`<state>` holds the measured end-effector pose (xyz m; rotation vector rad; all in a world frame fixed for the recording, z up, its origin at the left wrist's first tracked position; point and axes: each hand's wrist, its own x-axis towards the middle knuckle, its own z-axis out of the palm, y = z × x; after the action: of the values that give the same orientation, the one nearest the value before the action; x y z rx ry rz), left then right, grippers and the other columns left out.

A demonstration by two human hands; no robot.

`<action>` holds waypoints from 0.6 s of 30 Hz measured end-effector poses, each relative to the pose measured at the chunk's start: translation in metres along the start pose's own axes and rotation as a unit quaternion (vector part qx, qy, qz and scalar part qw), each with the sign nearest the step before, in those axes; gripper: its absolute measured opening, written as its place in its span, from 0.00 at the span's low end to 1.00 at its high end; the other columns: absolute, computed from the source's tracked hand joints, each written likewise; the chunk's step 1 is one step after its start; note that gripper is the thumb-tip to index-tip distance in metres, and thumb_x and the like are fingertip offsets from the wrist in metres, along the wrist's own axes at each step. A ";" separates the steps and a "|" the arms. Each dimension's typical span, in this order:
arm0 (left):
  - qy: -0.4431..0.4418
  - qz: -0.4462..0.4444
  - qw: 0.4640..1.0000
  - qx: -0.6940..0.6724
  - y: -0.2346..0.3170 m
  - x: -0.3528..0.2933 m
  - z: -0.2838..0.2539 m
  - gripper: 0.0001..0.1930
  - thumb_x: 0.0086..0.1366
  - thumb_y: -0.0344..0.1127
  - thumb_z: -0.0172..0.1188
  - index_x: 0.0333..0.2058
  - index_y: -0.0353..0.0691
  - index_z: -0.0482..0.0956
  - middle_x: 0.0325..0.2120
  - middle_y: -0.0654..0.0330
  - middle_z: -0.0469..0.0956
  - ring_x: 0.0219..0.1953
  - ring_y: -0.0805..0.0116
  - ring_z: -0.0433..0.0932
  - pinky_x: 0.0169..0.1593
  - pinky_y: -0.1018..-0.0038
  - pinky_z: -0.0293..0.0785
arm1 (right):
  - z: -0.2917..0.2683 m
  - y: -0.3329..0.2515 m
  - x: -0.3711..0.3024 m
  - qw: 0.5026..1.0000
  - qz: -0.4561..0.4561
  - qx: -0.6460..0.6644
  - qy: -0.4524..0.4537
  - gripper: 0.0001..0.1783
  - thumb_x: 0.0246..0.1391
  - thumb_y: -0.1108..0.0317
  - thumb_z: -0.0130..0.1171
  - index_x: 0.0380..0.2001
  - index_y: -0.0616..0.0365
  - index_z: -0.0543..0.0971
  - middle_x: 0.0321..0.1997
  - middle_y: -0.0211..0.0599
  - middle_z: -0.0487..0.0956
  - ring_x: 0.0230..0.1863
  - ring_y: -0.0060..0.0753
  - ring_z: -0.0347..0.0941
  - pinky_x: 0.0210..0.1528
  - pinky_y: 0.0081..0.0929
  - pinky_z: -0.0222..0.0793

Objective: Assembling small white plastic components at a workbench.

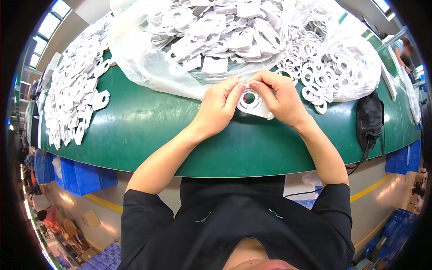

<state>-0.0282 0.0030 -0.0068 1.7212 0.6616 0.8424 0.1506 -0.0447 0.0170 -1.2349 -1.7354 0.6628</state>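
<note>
Over on your left, a sprawling heap of white parts (74,99) covers that end of the green surface (157,139), with blue bins (83,176) below the edge. Moving right, here's the clear plastic bag (135,49), its mouth toward you, white plates (220,38) piled high in it. Now the centre: your left hand (218,106) has thumb and fingers pinching the left side of a flat white piece (260,111) with a round hole, just on your side of the bag. On its other side, your right hand (283,96) pinches too, thumb at the upper rim; whether the piece touches the surface, you can't tell. Further right, loose white rings (321,83) spill in a heap, and beyond them a black mesh pouch (369,119) slumps near the edge.
</note>
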 end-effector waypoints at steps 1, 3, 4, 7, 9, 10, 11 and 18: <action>0.021 0.032 0.996 0.085 -0.001 0.000 -0.001 0.13 0.68 0.37 0.49 0.27 0.35 0.74 0.16 0.61 0.69 0.20 0.76 0.65 0.26 0.74 0.62 | 0.002 0.000 -0.001 1.000 0.005 -0.014 0.001 0.06 0.58 0.73 0.54 0.33 0.67 0.76 0.27 0.36 0.77 0.28 0.22 0.69 0.34 0.19 0.66; 0.023 0.024 0.996 0.081 0.000 0.001 0.000 0.13 0.67 0.36 0.50 0.26 0.34 0.74 0.15 0.59 0.67 0.19 0.74 0.63 0.26 0.73 0.61 | 0.003 0.000 -0.002 1.000 0.012 -0.029 0.003 0.06 0.57 0.73 0.55 0.32 0.67 0.76 0.26 0.37 0.77 0.26 0.23 0.69 0.32 0.19 0.65; 0.025 0.016 0.996 0.078 0.000 0.001 0.000 0.13 0.66 0.36 0.51 0.25 0.34 0.74 0.14 0.58 0.65 0.18 0.73 0.62 0.25 0.72 0.59 | 0.002 -0.001 -0.002 0.999 0.011 -0.042 0.007 0.06 0.57 0.73 0.55 0.32 0.67 0.76 0.25 0.38 0.76 0.25 0.23 0.69 0.30 0.20 0.65; 0.009 -0.009 0.996 0.085 0.003 0.001 -0.004 0.13 0.66 0.36 0.51 0.25 0.34 0.75 0.14 0.58 0.66 0.18 0.73 0.61 0.24 0.73 0.58 | 0.005 -0.003 -0.002 0.999 0.001 -0.051 0.013 0.06 0.56 0.73 0.56 0.31 0.67 0.76 0.23 0.39 0.75 0.22 0.25 0.67 0.27 0.21 0.63; 0.004 -0.016 0.996 0.087 0.002 0.001 -0.004 0.14 0.66 0.36 0.51 0.25 0.33 0.75 0.14 0.59 0.66 0.18 0.73 0.61 0.24 0.73 0.58 | 0.006 -0.002 -0.003 0.998 -0.005 -0.052 0.018 0.06 0.55 0.73 0.56 0.30 0.67 0.76 0.22 0.39 0.74 0.21 0.25 0.66 0.26 0.21 0.62; 0.000 -0.022 0.996 0.090 0.002 0.001 -0.004 0.14 0.66 0.36 0.51 0.25 0.33 0.75 0.14 0.59 0.66 0.18 0.74 0.61 0.24 0.74 0.58 | 0.007 -0.001 -0.004 0.998 -0.011 -0.061 0.020 0.06 0.56 0.73 0.56 0.30 0.67 0.76 0.21 0.38 0.74 0.21 0.25 0.66 0.26 0.21 0.62; 0.000 -0.023 0.996 0.091 0.002 0.001 -0.005 0.14 0.66 0.36 0.51 0.25 0.33 0.75 0.14 0.59 0.66 0.18 0.74 0.61 0.24 0.74 0.58 | 0.007 0.000 -0.004 0.997 -0.018 -0.070 0.023 0.06 0.56 0.74 0.56 0.30 0.67 0.76 0.21 0.37 0.74 0.20 0.24 0.65 0.26 0.21 0.62; -0.036 -0.012 0.999 0.014 0.002 0.003 -0.003 0.12 0.68 0.36 0.50 0.31 0.33 0.72 0.19 0.56 0.68 0.22 0.69 0.62 0.30 0.72 0.63 | -0.008 -0.002 0.000 0.996 0.069 -0.055 -0.024 0.09 0.57 0.70 0.56 0.30 0.67 0.78 0.21 0.33 0.75 0.23 0.15 0.64 0.26 0.18 0.62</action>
<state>-0.0293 0.0063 -0.0032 1.7571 0.6488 0.7540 0.1564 -0.0456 0.0227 -1.4346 -1.7567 0.6900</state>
